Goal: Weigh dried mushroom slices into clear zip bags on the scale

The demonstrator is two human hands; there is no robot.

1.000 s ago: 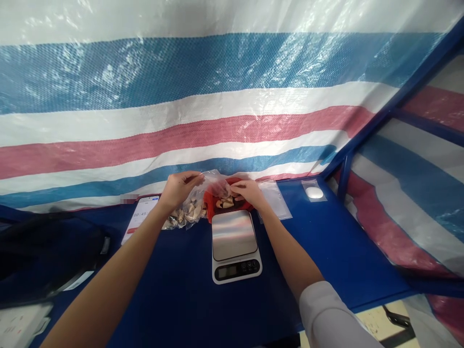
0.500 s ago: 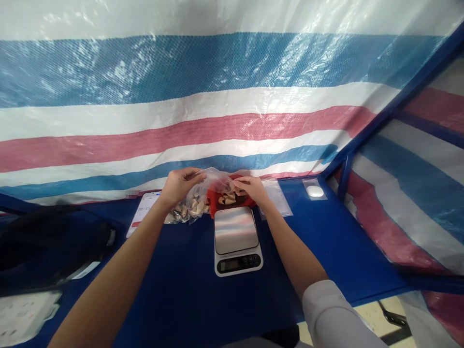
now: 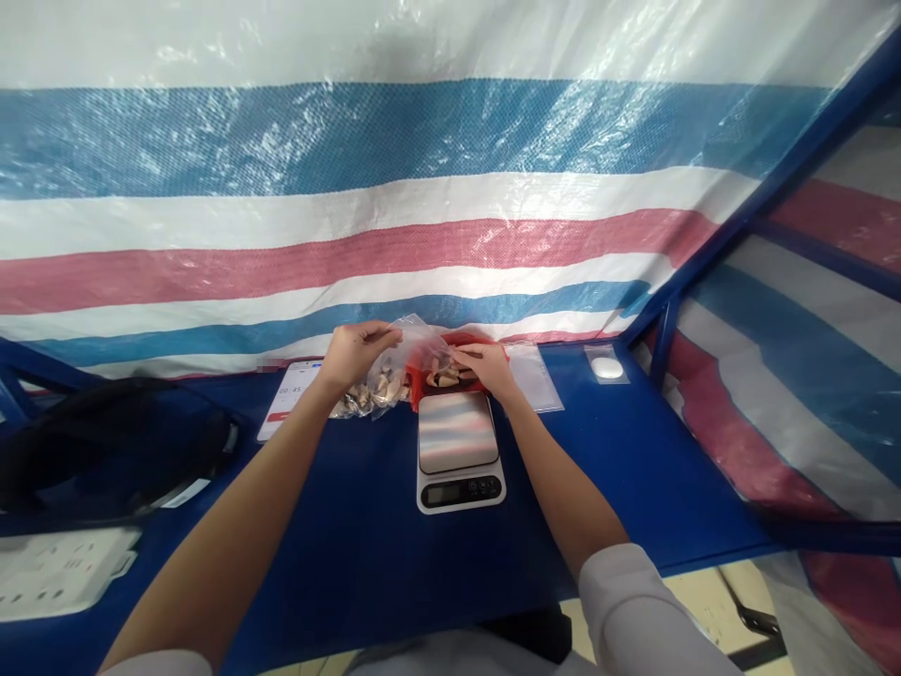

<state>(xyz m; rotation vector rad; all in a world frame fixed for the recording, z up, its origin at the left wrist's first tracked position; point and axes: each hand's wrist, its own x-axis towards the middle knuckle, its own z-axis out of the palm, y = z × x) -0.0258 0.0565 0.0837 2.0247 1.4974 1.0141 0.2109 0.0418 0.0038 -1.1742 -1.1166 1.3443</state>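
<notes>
My left hand (image 3: 354, 357) pinches the rim of a clear plastic bag (image 3: 417, 336) with thumb and fingers. On the bag's other side, my right hand (image 3: 488, 366) is closed with its fingertips at the bag's edge, over a red bag (image 3: 416, 383). Pale, dried-looking slices (image 3: 445, 377) lie in the red bag's opening. More such pieces (image 3: 386, 387) sit in clear plastic below my left hand. Just in front of the red bag stands a white kitchen scale (image 3: 461, 437) with a bare metal plate; its display cannot be read.
On the blue table (image 3: 352, 526), a phone (image 3: 290, 399) showing a timer lies left of the bags. Clear plastic sleeves (image 3: 536, 376) and a small white object (image 3: 606, 367) lie right. A black bag (image 3: 105, 451) and white power strip (image 3: 63, 571) are at left; a striped tarp (image 3: 422, 207) hangs behind.
The view has shifted slightly, showing more of the power strip. Both hands stay at the clear bag, whose top stands a little more upright. The scale stays in place.
</notes>
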